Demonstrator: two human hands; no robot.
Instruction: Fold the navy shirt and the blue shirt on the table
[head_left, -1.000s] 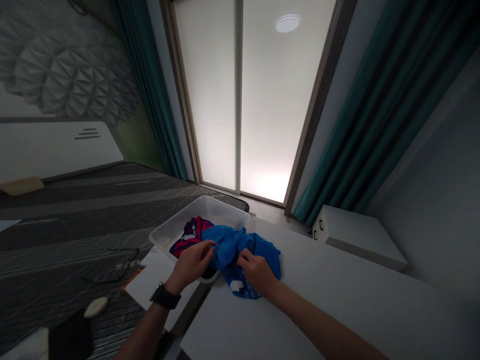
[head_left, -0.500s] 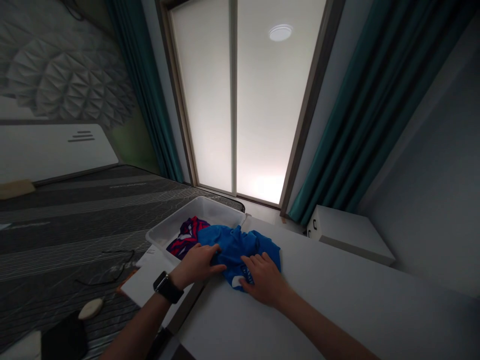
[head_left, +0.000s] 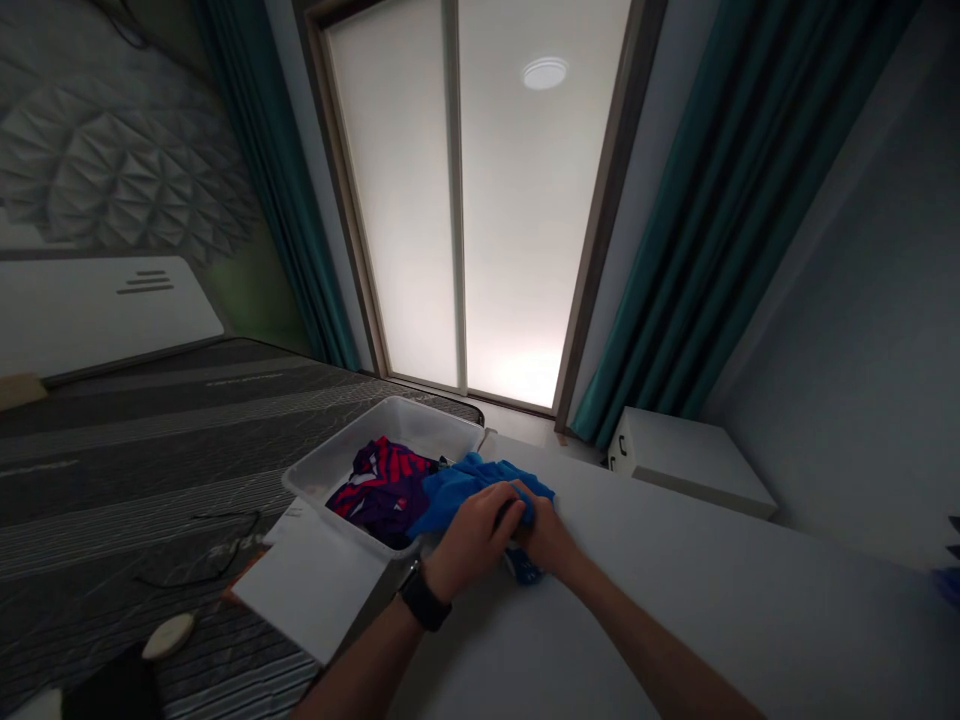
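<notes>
Under the left hand (head_left: 469,545) and right hand (head_left: 547,538), which meet: blue garment (head_left: 450,492), grip hidden | step: apparently gathering it | next move: likely calls for securing loose fabric | beneath: worktop (head_left: 637,590) | just leftward: bin (head_left: 412,418), red-and-purple garment (head_left: 386,490) inside

1 view: head camera | looked forward and down from above the tabletop (head_left: 660,590) | fingers (head_left: 495,495) near, below centre | faced the sliding door (head_left: 529,250), farther off
</notes>
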